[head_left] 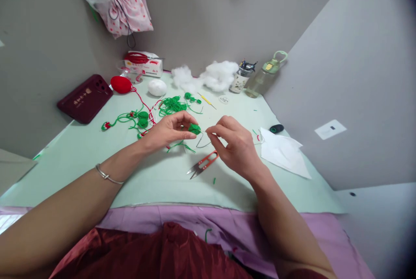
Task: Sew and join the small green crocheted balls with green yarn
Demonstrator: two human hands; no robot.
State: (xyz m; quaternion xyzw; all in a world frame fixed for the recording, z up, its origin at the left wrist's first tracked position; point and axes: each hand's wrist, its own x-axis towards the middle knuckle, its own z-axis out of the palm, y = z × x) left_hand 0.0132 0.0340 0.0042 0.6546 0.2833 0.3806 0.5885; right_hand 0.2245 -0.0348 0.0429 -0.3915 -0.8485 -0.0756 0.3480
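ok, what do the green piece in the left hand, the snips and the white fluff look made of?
Green piece: yarn, likely crocheted or knitted, matte; bumpy surface. Fibre unclear.
Snips: blades look like metal, from their grey sheen; orange handles seem painted or coated, unclear which.
White fluff: probably loose fibre stuffing, matte; wispy, cloudlike edges.

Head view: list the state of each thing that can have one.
Left hand, pinching the green piece
Right hand, fingers pinched; anything held too small to tell
Snips, lying open
Bottle, lid on
Pen cup, holding pens
Red yarn ball, wound, end trailing
Green yarn, loose heap
Stuffing, fluffed loose
Phone, back facing camera
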